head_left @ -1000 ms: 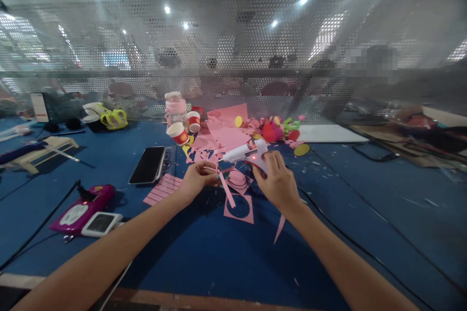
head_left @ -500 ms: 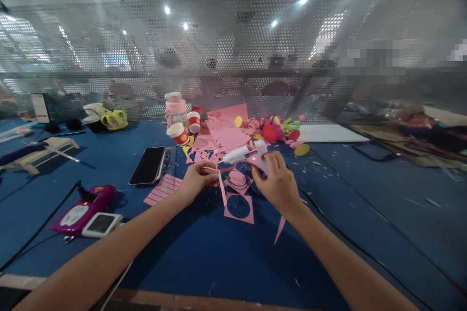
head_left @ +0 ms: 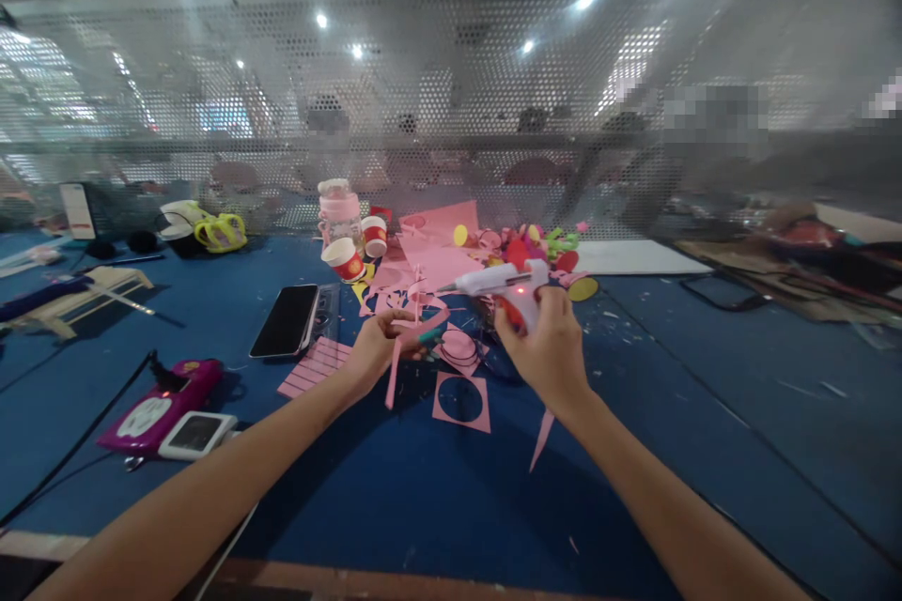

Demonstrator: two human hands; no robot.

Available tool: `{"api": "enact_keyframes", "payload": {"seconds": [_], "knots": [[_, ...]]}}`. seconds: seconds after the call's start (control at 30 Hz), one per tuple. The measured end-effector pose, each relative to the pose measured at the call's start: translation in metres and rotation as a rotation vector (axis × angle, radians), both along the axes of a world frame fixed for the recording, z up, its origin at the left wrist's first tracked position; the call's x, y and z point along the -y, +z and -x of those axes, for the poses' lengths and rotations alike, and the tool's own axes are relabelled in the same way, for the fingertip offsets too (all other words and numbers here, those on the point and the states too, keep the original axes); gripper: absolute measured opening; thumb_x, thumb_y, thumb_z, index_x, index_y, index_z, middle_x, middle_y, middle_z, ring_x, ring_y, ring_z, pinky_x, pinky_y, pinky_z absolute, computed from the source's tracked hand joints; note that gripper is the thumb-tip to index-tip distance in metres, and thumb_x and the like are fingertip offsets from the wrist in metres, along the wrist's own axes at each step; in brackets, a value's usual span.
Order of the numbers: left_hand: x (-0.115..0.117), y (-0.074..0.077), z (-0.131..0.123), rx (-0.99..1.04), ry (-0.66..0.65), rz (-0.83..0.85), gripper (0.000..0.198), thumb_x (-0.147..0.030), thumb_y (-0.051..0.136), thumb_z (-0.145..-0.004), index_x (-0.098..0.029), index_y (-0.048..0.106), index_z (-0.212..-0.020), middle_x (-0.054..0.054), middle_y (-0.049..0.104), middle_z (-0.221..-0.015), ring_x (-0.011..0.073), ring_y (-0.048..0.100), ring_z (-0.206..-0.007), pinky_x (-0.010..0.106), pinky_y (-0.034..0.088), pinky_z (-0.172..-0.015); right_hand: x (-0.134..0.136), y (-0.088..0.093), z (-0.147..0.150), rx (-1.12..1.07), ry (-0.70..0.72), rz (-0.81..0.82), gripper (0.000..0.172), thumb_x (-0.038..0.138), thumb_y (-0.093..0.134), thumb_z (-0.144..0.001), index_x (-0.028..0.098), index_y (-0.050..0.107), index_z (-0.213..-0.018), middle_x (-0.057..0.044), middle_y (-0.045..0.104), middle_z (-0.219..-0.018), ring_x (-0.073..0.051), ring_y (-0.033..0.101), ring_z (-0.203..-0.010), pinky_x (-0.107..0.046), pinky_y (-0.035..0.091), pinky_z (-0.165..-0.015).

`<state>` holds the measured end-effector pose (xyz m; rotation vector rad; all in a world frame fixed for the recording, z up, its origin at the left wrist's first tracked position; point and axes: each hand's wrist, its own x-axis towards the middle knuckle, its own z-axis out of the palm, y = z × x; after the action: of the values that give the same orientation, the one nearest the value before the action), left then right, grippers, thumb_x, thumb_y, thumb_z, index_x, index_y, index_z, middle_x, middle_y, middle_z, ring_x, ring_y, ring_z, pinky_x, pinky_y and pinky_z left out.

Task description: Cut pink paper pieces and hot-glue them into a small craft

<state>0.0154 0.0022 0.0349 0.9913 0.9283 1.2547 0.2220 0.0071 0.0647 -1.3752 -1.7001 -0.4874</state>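
My left hand (head_left: 377,347) pinches a pink strip (head_left: 394,376), whose one end hangs down while another part points right over the table. My right hand (head_left: 550,338) is wrapped round the handle of a white glue gun (head_left: 493,279) with a lit red light. Its nozzle points left, above and apart from the strip. Below the hands lie a pink square with a round hole (head_left: 481,394) and a pink round piece (head_left: 458,346). Behind them spreads a heap of pink sheets and scraps (head_left: 441,254).
Left of the hands lie a black-screened phone (head_left: 284,321), a lined pink sheet (head_left: 310,368) and a purple power strip (head_left: 159,404). Paper cups (head_left: 343,258) and a pink bottle (head_left: 339,207) stand behind. Colourful small pieces (head_left: 564,249) and a white sheet (head_left: 634,257) lie back right.
My right hand has drawn the glue gun to the right and slightly up, away from the strip. My left hand has turned the strip, so its hanging end now sits further left.
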Motion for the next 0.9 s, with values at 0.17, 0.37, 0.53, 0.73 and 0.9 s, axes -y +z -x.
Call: {"api": "enact_keyframes", "payload": {"seconds": [0.17,0.37,0.53,0.73,0.9], "knots": [[0.0,0.002,0.0,0.027,0.0,-0.018,0.051,-0.021,0.078,-0.047,-0.014,0.045,-0.085,0.0,0.064,-0.057,0.015,0.062,-0.049,0.025,0.051,-0.051,-0.019,-0.001,-0.027,-0.037,-0.301,0.343,0.039,0.035,0.041,-0.075,0.002,0.048,-0.094,-0.021,0.052,-0.085,-0.032,0.051,-0.084,-0.041,0.041,-0.068],[0.001,-0.001,0.0,-0.056,0.03,-0.065,0.046,-0.025,0.075,-0.054,-0.016,0.043,-0.085,-0.001,0.064,-0.063,0.0144,0.063,-0.054,0.023,0.05,-0.052,-0.036,-0.02,-0.061,-0.225,-0.678,0.494,0.056,0.022,0.05,-0.063,-0.013,0.043,-0.106,-0.04,0.041,-0.105,-0.048,0.039,-0.1,-0.053,0.037,-0.067],[0.004,0.002,-0.001,-0.039,0.018,-0.107,0.047,-0.028,0.075,-0.053,-0.017,0.04,-0.082,-0.002,0.062,-0.06,0.0137,0.062,-0.053,0.021,0.048,-0.049,-0.026,-0.012,-0.043,-0.11,-0.545,0.325,0.057,0.031,0.047,-0.071,-0.009,0.042,-0.11,-0.039,0.037,-0.113,-0.048,0.03,-0.108,-0.062,0.031,-0.073],[0.007,0.006,-0.005,0.023,0.014,-0.137,0.05,-0.023,0.076,-0.05,-0.019,0.032,-0.074,-0.006,0.057,-0.051,0.0128,0.06,-0.046,0.018,0.043,-0.041,0.003,-0.007,0.025,-0.5,0.548,0.617,0.032,0.045,0.052,-0.072,0.016,0.062,-0.082,-0.01,0.062,-0.09,-0.023,0.055,-0.089,-0.039,0.04,-0.082],[0.008,0.001,-0.005,0.039,-0.042,-0.18,0.047,-0.022,0.073,-0.053,-0.019,0.03,-0.069,-0.007,0.055,-0.05,0.0105,0.057,-0.043,0.017,0.04,-0.039,0.021,-0.014,0.053,-1.184,1.01,1.054,0.028,0.038,0.065,-0.063,0.019,0.067,-0.082,-0.005,0.067,-0.082,-0.017,0.061,-0.077,-0.036,0.043,-0.08]]}}
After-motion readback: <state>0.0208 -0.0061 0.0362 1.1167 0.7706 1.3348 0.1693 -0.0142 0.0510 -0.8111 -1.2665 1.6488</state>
